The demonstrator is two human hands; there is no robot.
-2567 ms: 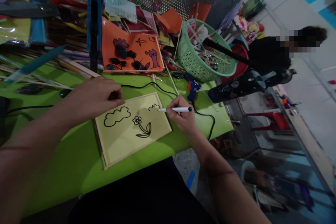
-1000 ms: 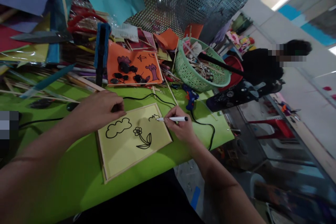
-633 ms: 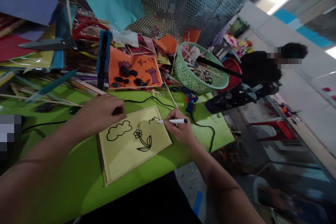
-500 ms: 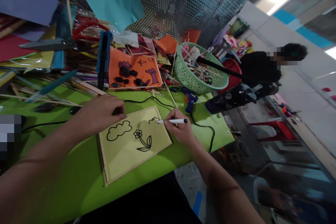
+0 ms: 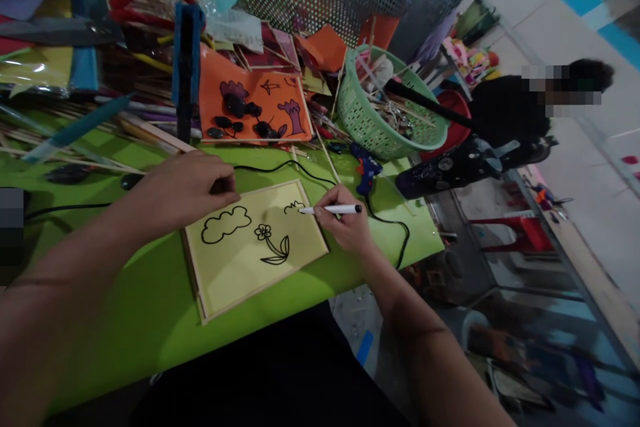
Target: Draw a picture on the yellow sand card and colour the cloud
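Yellow sheet (image 5: 233,280) lies stick-framed on the green table (image 5: 125,347) — the right hand (image 5: 346,221) pinches a white marker (image 5: 343,209) in closed fingers, tip at a small outline (image 5: 293,205) — while the left hand (image 5: 197,180), fingers loosely curled, sits at the sheet's far edge, whether gripping I cannot tell.

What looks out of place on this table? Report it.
Red-handled scissors lie loose on a jumble of coloured sheets at the back left, which looks untidy. The framed yellow sheet shows no spill or damage.
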